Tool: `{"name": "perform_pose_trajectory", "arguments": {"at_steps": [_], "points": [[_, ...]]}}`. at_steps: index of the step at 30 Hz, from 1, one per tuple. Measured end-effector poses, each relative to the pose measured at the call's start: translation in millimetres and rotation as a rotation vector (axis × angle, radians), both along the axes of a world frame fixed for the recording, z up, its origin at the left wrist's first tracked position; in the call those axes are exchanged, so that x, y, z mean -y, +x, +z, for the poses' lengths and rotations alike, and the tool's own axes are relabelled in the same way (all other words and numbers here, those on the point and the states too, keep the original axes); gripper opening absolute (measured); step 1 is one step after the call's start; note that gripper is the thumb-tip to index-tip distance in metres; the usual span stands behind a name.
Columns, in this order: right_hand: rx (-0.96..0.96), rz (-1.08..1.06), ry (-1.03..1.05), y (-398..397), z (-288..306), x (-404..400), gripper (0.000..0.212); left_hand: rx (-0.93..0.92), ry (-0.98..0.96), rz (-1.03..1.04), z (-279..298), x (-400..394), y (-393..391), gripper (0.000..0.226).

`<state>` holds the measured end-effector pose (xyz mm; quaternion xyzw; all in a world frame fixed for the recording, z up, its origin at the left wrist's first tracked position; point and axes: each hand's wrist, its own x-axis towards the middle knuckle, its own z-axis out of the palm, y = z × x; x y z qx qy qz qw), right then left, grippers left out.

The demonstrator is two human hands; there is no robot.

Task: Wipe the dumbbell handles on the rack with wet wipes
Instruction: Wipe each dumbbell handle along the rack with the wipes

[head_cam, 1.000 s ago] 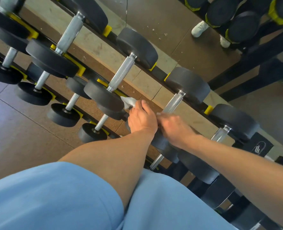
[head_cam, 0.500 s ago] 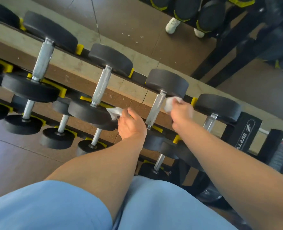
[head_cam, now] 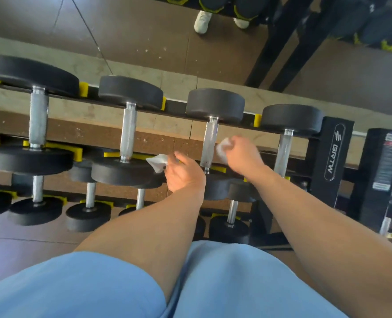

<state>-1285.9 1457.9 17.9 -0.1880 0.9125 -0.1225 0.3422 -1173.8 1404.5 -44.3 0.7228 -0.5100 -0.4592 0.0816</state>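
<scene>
- On the top tier of the rack [head_cam: 332, 152], four black-headed dumbbells lie side by side, their steel handles running from the far rail to the near rail.
- Right hand [head_cam: 243, 154] has its fingers curled round a crumpled white wipe [head_cam: 222, 149], which is pressed against the right side of the third dumbbell handle [head_cam: 210, 143], about halfway along it.
- Left hand [head_cam: 184, 173] pinches a second wipe [head_cam: 157, 162] between thumb and fingertips; this one hangs loose over the near rail, between the second handle [head_cam: 128, 131] and the third, just beside the second dumbbell's near head [head_cam: 121, 173] and touching neither handle.
- The fourth handle [head_cam: 284, 150] sits by the rack's right end post, partly hidden by the right forearm.
- Lower tiers hold smaller dumbbells [head_cam: 88, 214] in yellow cradles.
- Light blue shorts [head_cam: 98, 285] fill the bottom of the view.
</scene>
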Motion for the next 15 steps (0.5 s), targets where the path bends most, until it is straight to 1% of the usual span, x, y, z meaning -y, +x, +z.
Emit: {"name": "perform_pose_trajectory", "arguments": {"at_steps": [2, 3, 4, 5, 8, 11, 13, 14, 15], "points": [[-0.079, -0.341, -0.269, -7, -2, 5, 0.034, 0.008, 0.019, -0.009, 1, 1, 0, 0.051], [-0.088, -0.458, -0.368, -6, -5, 10, 0.035, 0.007, 0.025, -0.011, 2, 1, 0, 0.050], [-0.067, -0.529, -0.432, -2, -6, 17, 0.035, 0.006, 0.029, -0.012, 3, 1, 0, 0.050], [-0.025, -0.564, -0.464, 5, -8, 24, 0.036, 0.005, 0.031, -0.014, 4, 2, 0, 0.049], [0.068, -0.584, -0.507, 29, -17, 38, 0.032, 0.007, 0.028, -0.019, 7, 2, -1, 0.047], [0.153, -0.688, -0.574, 38, -21, 40, 0.025, 0.020, 0.031, -0.017, 9, 3, -2, 0.047], [0.113, -0.741, -0.622, 35, -28, 39, 0.017, 0.023, 0.032, -0.026, 9, 2, -1, 0.047], [0.091, -0.788, -0.636, 32, -29, 41, 0.017, 0.023, 0.033, -0.032, 8, 2, -1, 0.048], [0.082, -0.853, -0.635, 29, -30, 44, 0.026, 0.025, 0.034, -0.038, 7, 2, -1, 0.048]]}}
